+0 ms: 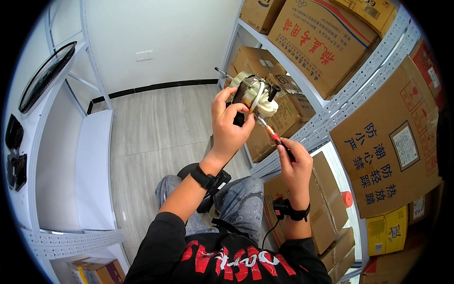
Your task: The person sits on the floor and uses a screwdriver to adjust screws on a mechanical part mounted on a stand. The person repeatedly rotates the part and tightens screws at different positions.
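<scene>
Head view: a round silver-and-cream metal motor [252,89] is gripped by the left hand [229,127] — steadied, apparently, for a slim red-and-black screwdriver [275,137] gripped by the right hand [297,165].

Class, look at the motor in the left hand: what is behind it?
Behind the motor, cardboard boxes can be seen. Whatever the motor itself and the left hand cover cannot be seen.

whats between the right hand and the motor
A screwdriver, held by its handle in the right hand, its shaft pointing up toward the motor, as the head view shows.
</scene>
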Demonstrator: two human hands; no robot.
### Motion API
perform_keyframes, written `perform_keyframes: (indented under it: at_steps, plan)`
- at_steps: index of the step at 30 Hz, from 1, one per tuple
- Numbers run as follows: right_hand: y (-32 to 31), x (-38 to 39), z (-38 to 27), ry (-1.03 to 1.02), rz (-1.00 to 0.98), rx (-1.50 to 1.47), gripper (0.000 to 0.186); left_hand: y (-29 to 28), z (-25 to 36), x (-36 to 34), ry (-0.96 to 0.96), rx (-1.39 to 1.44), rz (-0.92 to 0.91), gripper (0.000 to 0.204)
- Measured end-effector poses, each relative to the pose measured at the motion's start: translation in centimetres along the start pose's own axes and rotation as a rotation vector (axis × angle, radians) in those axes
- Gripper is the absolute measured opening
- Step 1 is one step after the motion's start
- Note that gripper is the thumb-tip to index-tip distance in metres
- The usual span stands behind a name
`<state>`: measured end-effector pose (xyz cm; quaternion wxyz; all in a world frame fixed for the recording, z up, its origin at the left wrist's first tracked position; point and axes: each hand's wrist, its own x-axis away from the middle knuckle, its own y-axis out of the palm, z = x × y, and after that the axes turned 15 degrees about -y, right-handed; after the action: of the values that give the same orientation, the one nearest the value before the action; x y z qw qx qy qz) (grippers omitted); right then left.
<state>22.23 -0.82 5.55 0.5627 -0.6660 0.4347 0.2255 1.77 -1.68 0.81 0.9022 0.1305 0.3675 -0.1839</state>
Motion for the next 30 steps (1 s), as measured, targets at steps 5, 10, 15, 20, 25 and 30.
perform_keyframes:
  at_steps: [5,10,15,20,25,30]
  plan:
    - [0.5,-0.5,-1.2,-0.011,0.054,0.086,0.015,0.2,-0.3,0.0,0.007,0.019,0.007,0.019]
    - [0.9,-0.4,-2.0,-0.087,0.036,0.206,0.018,0.5,-0.8,0.0,0.009,0.067,0.016,0.02]
    - [0.5,-1.3,-2.1,-0.089,-0.039,0.115,0.025,0.2,-1.1,-0.3,-0.014,0.051,0.009,0.02]
    - [-0.1,-1.5,-1.0,-0.117,-0.063,0.1,0.026,0.3,-1.1,-0.6,-0.008,0.065,-0.031,0.019]
    - [-0.5,-1.6,-0.8,0.048,-0.118,-0.013,0.027,-0.2,-0.5,-0.4,-0.03,0.058,-0.022,0.02]
    - [-0.1,-0.7,-0.5,0.185,-0.069,-0.106,0.03,-0.2,-0.6,-0.3,0.006,0.056,-0.044,0.021]
